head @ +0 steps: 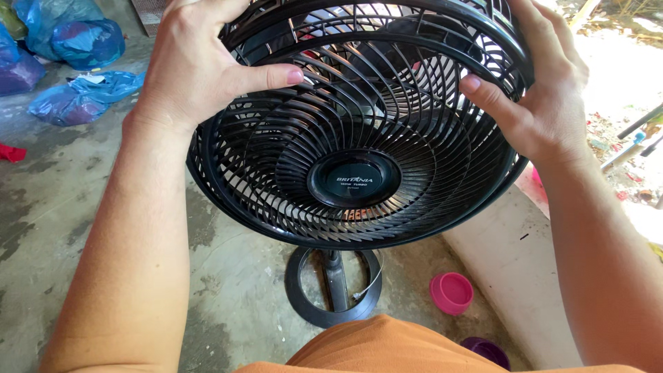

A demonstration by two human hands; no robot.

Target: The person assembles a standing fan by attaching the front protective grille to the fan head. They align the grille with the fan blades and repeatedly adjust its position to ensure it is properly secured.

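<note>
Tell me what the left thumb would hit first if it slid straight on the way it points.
The left hand grips the black fan grille, thumb pointing right across it. Going on, it likely meets only grille ribs, then the right hand thumb; depth is unclear.

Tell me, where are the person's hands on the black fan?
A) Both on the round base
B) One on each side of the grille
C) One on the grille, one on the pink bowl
B: the left hand and right hand grip opposite sides of the grille.
</note>
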